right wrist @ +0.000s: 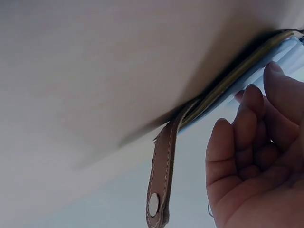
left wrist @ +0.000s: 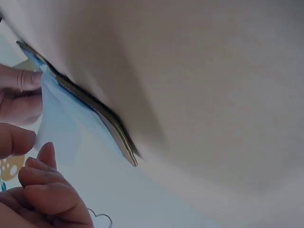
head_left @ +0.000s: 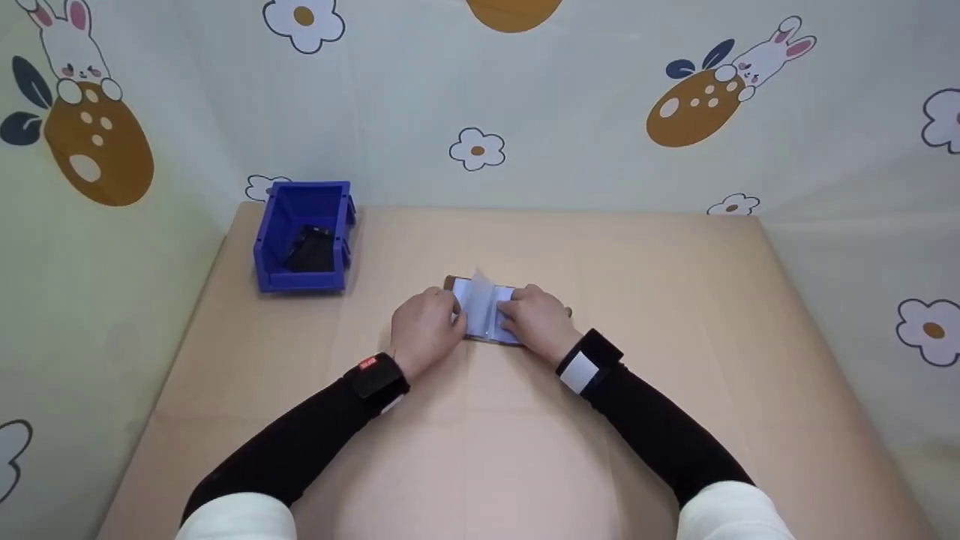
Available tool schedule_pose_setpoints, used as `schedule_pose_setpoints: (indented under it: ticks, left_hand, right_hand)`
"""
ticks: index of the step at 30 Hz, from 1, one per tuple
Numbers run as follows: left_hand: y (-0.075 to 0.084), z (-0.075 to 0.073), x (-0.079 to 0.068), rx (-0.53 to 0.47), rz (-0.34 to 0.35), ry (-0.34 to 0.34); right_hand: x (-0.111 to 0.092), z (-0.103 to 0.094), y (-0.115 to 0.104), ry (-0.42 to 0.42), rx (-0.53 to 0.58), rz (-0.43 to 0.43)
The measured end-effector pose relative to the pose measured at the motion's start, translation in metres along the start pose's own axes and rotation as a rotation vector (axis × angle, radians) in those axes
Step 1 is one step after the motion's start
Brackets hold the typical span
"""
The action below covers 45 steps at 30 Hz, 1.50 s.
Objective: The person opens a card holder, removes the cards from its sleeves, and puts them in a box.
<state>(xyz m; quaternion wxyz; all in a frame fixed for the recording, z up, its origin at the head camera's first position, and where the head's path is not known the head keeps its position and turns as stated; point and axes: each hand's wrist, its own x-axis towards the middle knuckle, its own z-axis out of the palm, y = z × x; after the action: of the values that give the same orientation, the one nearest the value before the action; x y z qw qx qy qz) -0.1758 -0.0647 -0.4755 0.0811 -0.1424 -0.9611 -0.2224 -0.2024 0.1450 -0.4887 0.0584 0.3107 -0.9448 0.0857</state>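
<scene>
A small card holder with a brown cover lies spread apart at the middle of the table, its clear plastic sleeves showing. One translucent sleeve stands up between the two sides. My left hand pinches the sleeves on the left, fingers curled, as the left wrist view shows. From the right, my right hand holds the other side with thumb and fingers at the sleeves. In the right wrist view a brown stitched strap with a round metal snap hangs off the cover.
A blue plastic bin stands at the table's back left, with black items inside. The beige table meets a patterned cloth backdrop behind and at both sides.
</scene>
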Motion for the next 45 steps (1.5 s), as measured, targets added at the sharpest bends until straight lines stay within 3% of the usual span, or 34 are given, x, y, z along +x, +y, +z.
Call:
schedule_pose_setpoints:
  ticks: [6,11,15,26,45]
  left_hand:
    - [-0.011,-0.002,0.003,-0.071,-0.12,-0.138]
    - [-0.015,0.001,0.0,-0.1,-0.147,-0.199]
    - [-0.016,0.003,0.003,-0.088,-0.147,-0.195]
    - [-0.013,0.005,0.007,0.13,-0.111,-0.179]
    - [-0.015,0.004,0.007,0.089,-0.108,-0.186]
  right_hand:
    - [0.0,-0.002,-0.001,-0.024,0.016,0.002]
    - [0.0,-0.002,0.0,-0.026,0.021,-0.005]
    - [0.001,-0.002,0.0,-0.037,0.018,-0.003]
    - [-0.004,-0.001,0.003,-0.028,0.036,-0.008]
    - [-0.017,-0.008,0.014,-0.064,0.046,0.081]
